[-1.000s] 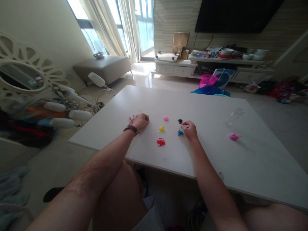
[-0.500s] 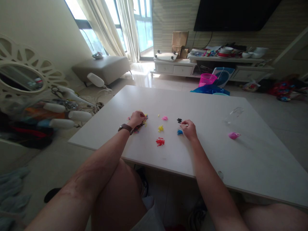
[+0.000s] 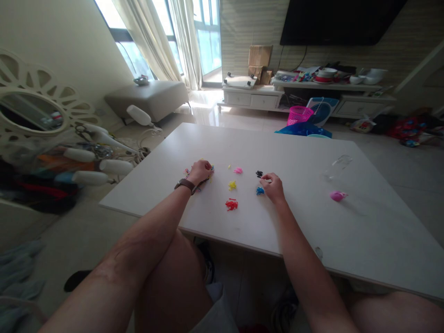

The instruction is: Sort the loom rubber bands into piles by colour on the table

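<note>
My left hand (image 3: 201, 171), with a brown-strapped watch at the wrist, is over a mixed pile of small coloured pieces (image 3: 188, 172). Its fingers are curled together and hide most of that pile; anything between them is hidden. My right hand (image 3: 273, 187) has thumb and fingers pinched, between a small black pile (image 3: 259, 174) and a blue pile (image 3: 260, 191). What it pinches is too small to name. Between the hands lie a pink pile (image 3: 237, 170), a yellow pile (image 3: 232, 185) and a red pile (image 3: 231, 205) of thin little pieces.
The white table (image 3: 298, 222) carries a clear plastic container (image 3: 339, 166) and a pink object (image 3: 337, 196) on the right. A small clear item (image 3: 318, 252) lies by the front edge. Beyond the table stands a pink basket (image 3: 299, 115); white lamp shades (image 3: 116, 167) are at left.
My left hand has shifted slightly right over the mixed pile, and its fingers have turned, covering more of it. My right hand stays in nearly the same place.
</note>
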The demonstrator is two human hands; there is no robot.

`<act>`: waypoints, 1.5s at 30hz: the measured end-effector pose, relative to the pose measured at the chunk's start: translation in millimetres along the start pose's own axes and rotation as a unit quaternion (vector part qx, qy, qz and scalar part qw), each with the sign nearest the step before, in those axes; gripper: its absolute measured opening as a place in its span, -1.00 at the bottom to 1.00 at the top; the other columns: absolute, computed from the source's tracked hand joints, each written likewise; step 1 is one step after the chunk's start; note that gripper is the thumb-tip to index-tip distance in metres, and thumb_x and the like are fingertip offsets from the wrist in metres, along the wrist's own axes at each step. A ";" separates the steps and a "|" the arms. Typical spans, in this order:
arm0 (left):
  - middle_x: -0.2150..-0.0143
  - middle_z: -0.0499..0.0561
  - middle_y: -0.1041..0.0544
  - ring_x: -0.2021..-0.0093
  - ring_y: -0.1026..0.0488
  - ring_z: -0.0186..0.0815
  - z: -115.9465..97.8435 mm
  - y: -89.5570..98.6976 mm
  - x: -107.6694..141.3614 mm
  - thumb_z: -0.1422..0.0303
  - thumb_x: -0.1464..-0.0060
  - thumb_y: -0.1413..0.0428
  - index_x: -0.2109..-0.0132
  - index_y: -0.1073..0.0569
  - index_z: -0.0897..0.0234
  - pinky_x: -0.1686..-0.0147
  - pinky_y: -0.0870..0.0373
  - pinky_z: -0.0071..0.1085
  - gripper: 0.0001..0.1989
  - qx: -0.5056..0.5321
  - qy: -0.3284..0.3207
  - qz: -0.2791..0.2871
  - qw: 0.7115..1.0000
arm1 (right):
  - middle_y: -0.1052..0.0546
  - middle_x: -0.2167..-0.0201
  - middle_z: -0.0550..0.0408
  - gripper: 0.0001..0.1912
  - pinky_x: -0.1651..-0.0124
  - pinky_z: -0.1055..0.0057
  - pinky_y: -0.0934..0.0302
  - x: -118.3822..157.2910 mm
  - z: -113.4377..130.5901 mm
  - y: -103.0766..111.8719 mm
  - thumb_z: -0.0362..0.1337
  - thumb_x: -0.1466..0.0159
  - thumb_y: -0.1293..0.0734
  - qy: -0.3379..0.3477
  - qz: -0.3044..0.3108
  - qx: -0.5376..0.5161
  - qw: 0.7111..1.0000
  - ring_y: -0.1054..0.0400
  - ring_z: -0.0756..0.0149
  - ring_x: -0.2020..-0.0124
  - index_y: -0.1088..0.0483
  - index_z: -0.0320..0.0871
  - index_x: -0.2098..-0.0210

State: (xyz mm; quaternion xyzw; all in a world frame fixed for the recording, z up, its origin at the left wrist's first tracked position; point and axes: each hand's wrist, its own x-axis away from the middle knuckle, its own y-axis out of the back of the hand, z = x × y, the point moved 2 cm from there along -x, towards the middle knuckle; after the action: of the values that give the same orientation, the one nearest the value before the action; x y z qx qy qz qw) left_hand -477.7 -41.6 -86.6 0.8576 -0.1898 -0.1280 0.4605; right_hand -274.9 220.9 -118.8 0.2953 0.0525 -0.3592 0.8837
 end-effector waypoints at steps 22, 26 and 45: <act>0.23 0.11 -0.64 0.21 -0.55 -0.20 -42.8 -15.8 -1.1 0.40 0.03 -0.19 0.22 -0.63 0.32 0.16 -0.43 -0.36 -0.80 0.042 -0.067 0.106 0.991 | -0.50 0.34 0.05 -0.87 0.13 0.28 -0.26 0.0 2.3 1.1 -0.19 -0.06 -0.29 -0.007 -0.007 -0.005 1.000 -0.35 0.17 0.20 -0.41 -0.09 0.50; 0.36 0.06 -0.63 0.37 -0.52 -0.29 -47.6 -10.4 11.3 0.35 0.07 -0.24 0.28 -0.61 0.34 0.38 -0.39 -0.44 -0.82 0.109 -0.130 0.190 0.967 | -0.50 0.34 0.05 -0.88 0.12 0.28 -0.26 0.1 2.7 1.1 -0.20 -0.05 -0.29 -0.006 -0.006 -0.003 1.000 -0.35 0.17 0.21 -0.41 -0.10 0.51; 0.31 0.08 -0.64 0.31 -0.53 -0.29 -38.4 15.0 5.9 0.42 0.08 -0.20 0.21 -0.63 0.37 0.30 -0.43 -0.46 -0.76 0.081 -0.077 0.059 0.992 | -0.50 0.36 0.06 -0.87 0.18 0.29 -0.28 -2.0 -3.8 2.1 -0.20 -0.05 -0.29 0.002 -0.012 -0.005 1.000 -0.36 0.18 0.22 -0.42 -0.11 0.51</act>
State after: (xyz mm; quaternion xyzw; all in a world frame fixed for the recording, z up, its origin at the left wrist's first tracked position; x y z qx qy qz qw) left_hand -460.4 -23.3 -53.4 0.8670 -0.2843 -0.1504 0.3806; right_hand -274.5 225.5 -120.3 0.2905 0.0596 -0.3690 0.8808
